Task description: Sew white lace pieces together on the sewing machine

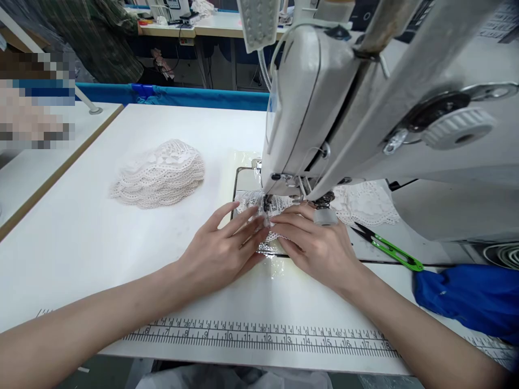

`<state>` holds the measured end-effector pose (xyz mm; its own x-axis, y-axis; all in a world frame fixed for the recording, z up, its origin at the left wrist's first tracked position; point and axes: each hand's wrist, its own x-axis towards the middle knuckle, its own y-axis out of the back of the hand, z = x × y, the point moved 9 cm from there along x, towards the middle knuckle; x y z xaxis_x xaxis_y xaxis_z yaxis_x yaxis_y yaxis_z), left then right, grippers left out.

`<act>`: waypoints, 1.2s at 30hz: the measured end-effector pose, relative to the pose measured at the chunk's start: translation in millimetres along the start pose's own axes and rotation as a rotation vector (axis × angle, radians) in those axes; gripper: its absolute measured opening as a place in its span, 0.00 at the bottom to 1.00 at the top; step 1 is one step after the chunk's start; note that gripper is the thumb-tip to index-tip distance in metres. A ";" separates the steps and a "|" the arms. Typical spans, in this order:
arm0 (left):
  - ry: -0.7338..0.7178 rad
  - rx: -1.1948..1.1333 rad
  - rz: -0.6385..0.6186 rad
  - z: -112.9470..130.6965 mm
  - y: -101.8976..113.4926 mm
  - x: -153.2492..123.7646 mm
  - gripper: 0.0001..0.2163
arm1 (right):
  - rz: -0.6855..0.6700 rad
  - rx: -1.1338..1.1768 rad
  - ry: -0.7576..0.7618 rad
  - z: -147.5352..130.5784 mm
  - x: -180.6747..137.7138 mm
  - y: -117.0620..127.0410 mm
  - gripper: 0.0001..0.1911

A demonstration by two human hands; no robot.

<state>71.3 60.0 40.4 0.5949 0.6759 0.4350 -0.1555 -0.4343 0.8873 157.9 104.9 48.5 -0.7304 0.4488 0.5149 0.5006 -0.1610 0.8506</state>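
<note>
A piece of white lace (279, 205) lies under the presser foot of a sewing machine (304, 108). From the left, my left hand (223, 246) has its fingertips drawn together on the lace beside the needle. My right hand (320, 243) grips the lace from the other side, its fingers bent and its thumb close below them. The fingertips of both hands nearly meet in front of the presser foot. Parts of the lace are hidden under my fingers.
A lace stack (162, 173) rests on the white table (81, 243) at left. More lace (365, 202) lies behind my right hand. Green-handled thread snips (389, 248) and blue cloth (466, 297) are at right. A ruler (243, 335) runs along the front edge. Another person (101, 43) stands beyond.
</note>
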 end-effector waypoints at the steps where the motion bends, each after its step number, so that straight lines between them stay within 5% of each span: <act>1: 0.002 0.005 -0.006 0.0 -0.3 -0.4 0.15 | 0.000 -0.004 0.001 -0.1 0.4 0.0 0.08; 17: 0.045 -0.046 -0.017 -19.3 -10.5 8.8 0.15 | -0.012 -0.093 -0.057 15.0 4.3 -8.0 0.11; 36: 0.055 -0.052 0.016 -15.3 -3.1 3.1 0.14 | -0.080 -0.218 -0.005 -1.3 -0.7 -6.2 0.12</act>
<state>61.6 72.6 41.3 0.5477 0.7014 0.4561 -0.2064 -0.4150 0.8861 154.7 104.3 43.0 -0.7610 0.4719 0.4452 0.3291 -0.3106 0.8918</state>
